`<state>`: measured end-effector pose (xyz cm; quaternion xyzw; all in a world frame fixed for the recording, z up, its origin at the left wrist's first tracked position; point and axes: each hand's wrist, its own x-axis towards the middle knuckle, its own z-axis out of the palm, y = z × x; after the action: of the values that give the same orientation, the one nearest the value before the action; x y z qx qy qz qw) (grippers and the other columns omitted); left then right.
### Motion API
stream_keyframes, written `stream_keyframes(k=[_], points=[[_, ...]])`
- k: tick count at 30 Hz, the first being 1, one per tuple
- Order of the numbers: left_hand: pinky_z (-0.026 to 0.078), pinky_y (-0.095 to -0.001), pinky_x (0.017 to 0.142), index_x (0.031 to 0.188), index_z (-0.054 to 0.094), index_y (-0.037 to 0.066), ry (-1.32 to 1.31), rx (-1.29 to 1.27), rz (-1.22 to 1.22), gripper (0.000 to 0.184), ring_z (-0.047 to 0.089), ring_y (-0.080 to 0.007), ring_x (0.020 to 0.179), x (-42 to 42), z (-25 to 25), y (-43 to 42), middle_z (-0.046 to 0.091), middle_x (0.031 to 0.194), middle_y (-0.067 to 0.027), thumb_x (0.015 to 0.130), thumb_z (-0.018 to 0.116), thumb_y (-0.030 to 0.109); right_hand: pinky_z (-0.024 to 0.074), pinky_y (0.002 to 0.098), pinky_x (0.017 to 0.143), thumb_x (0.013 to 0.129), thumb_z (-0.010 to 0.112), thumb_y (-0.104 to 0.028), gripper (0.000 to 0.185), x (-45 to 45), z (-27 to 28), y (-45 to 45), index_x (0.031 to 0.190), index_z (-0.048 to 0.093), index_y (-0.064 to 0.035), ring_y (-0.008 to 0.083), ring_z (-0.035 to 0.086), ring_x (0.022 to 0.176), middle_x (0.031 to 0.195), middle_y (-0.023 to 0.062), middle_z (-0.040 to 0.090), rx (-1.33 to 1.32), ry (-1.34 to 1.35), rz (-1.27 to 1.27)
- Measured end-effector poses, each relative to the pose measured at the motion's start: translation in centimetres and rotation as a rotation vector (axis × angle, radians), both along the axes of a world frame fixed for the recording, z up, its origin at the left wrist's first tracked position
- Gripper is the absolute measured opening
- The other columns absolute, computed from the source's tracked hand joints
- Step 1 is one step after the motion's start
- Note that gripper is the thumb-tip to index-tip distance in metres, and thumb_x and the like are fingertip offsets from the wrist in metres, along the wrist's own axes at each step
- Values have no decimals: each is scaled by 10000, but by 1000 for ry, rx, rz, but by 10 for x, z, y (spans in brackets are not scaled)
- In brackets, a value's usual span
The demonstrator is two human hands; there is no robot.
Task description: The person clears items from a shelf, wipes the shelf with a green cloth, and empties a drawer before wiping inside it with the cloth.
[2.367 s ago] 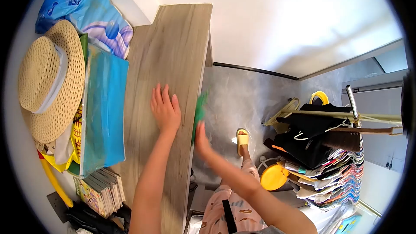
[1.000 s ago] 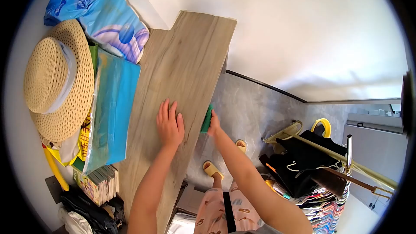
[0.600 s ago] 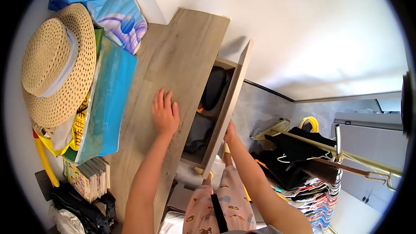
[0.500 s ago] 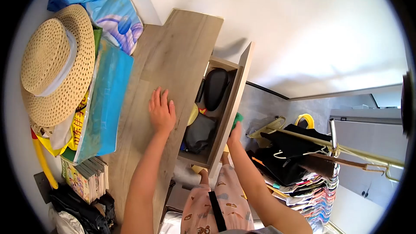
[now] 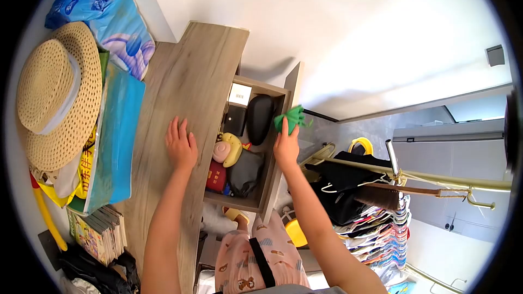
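Note:
My right hand [image 5: 285, 146] is closed on a crumpled green cloth [image 5: 290, 121] just above the front panel [image 5: 291, 84] of the open drawer. My left hand [image 5: 181, 144] lies flat on the wooden cabinet top [image 5: 169, 90], fingers spread and holding nothing. Inside the drawer are a black hard case [image 5: 260, 118], a white box [image 5: 240, 95], a black wallet-like item [image 5: 235, 120] and a yellow thing [image 5: 233, 149] with a pink round piece [image 5: 221, 152]. A dark red booklet [image 5: 216, 177] and a black pouch [image 5: 245, 173] lie nearer to me.
A straw hat [image 5: 52, 92] and a blue bag [image 5: 122, 130] stand along the left side, with magazines [image 5: 98, 234] below. On the right, a metal clothes rack [image 5: 452, 181] carries hanging clothes [image 5: 376, 228] and a brown brush [image 5: 378, 195].
My right hand has risen from the drawer front's outer side to its top edge with the green cloth. The drawer is pulled further out, exposing more contents. My left hand stays on the cabinet top.

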<state>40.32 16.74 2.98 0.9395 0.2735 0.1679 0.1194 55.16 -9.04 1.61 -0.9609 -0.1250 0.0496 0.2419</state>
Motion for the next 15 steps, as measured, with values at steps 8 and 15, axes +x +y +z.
stream_keyframes(k=[8, 15], points=[[273, -495, 1046, 1272, 456, 59, 20, -17, 0, 421, 330, -365, 1291, 2, 8, -1, 378, 1389, -155, 865, 496, 160, 508, 460, 791, 821, 519, -86, 587, 175, -13, 45, 1375, 351, -184, 450, 576, 972, 1356, 318, 285, -115, -27, -14], [284, -492, 1044, 1256, 468, 60, 17, -17, 32, 411, 336, -359, 1289, 2, 6, -4, 384, 1386, -147, 859, 506, 157, 475, 459, 858, 803, 539, -61, 586, 179, -18, 37, 1351, 379, -195, 446, 518, 1074, 1387, 288, 255, -64, -36, 4]])
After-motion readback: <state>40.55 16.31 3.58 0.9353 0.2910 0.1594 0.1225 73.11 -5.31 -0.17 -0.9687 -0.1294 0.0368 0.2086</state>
